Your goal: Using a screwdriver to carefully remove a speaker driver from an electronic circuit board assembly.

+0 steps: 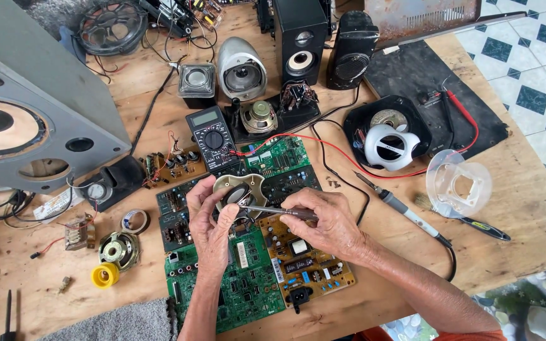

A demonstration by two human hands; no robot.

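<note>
My left hand (208,224) holds a small round speaker driver (241,189) with a pale metal frame, its back side up, above a spread of circuit boards. My right hand (323,220) grips a thin metal tool (266,209), probably a screwdriver, whose tip reaches left to the middle of the driver. Under both hands lie green circuit boards (248,284) and a brown power board (308,262). A black multimeter (211,137) sits just beyond the driver, with red and black leads trailing right.
A large grey speaker cabinet (26,113) fills the left. Small speakers (300,38) stand at the back. A soldering iron (406,211), a brush, a clear plastic cover (459,184) and a black speaker shell (387,136) lie at right. A tape roll, a yellow spool (105,275) and loose drivers lie at left.
</note>
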